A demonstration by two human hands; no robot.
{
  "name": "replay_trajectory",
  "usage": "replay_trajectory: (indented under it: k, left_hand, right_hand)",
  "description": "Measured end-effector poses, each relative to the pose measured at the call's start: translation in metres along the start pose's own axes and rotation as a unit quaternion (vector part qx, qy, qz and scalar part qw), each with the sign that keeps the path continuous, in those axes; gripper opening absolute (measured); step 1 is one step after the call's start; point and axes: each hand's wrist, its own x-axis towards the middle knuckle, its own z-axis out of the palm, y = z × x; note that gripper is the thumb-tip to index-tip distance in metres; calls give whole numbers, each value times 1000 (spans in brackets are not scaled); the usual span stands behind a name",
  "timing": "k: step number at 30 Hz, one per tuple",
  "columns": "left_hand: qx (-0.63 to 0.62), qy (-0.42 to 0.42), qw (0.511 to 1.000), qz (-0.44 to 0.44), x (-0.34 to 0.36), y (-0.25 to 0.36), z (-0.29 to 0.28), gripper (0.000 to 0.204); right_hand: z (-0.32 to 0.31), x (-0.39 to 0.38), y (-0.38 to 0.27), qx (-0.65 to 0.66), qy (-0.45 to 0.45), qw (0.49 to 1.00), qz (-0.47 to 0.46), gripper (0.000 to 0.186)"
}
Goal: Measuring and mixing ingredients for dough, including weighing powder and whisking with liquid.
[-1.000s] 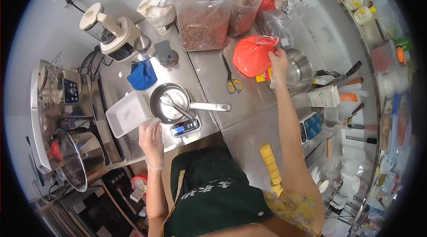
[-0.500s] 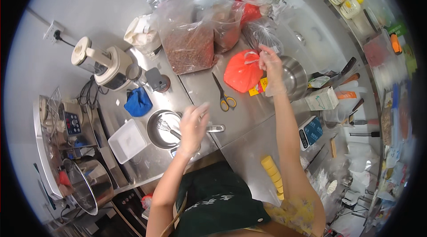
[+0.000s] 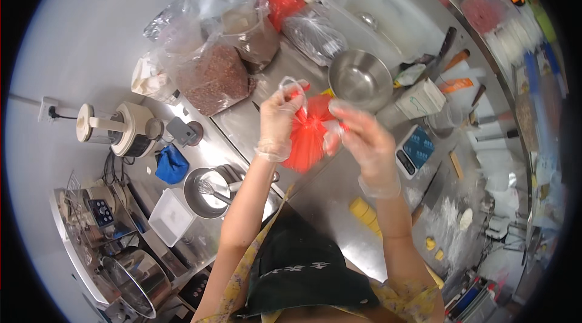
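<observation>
A red plastic bag (image 3: 308, 144), gathered and tied at its top, is held in front of me above the steel counter. My left hand (image 3: 280, 118), in a clear glove, pinches a loop of the tied top from the left. From the right, my gloved right hand (image 3: 367, 141) has its thumb and fingers at the pale end of the tie, slightly blurred. What fills the bag is hidden. Just beyond it stands a steel bowl (image 3: 361, 77). Left of my left forearm, a saucepan (image 3: 207, 192) has a whisk resting in it.
A white plastic tub (image 3: 172, 217) sits beside the saucepan. Large clear bags of brown granules (image 3: 215, 80) stand at the back. Rightward are a digital scale (image 3: 415, 152), a knife (image 3: 426, 192) and scattered flour (image 3: 447, 220). Yellow dough pieces (image 3: 365, 212) lie near my right forearm.
The red bag has come nearer to me, carried by my right hand. My left hand has left the space above the saucepan and taken hold of the bag's tied top. The view has shifted.
</observation>
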Motion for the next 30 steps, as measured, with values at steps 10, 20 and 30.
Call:
replay_trajectory:
  k: [10, 20, 30]
  left_hand:
    - [189, -26, 982, 2, -65, -63, -21, 23]
    - [614, -3, 715, 334, -136, -69, -51, 29]
    - [673, 9, 639, 373, -89, -86, -17, 4]
  right_hand:
    - [-35, -139, 62, -262, 79, 927, 256, 41]
    - [-64, -99, 148, -595, -95, 795, -75, 29]
    - [-60, -103, 96, -474, 124, 868, -87, 19]
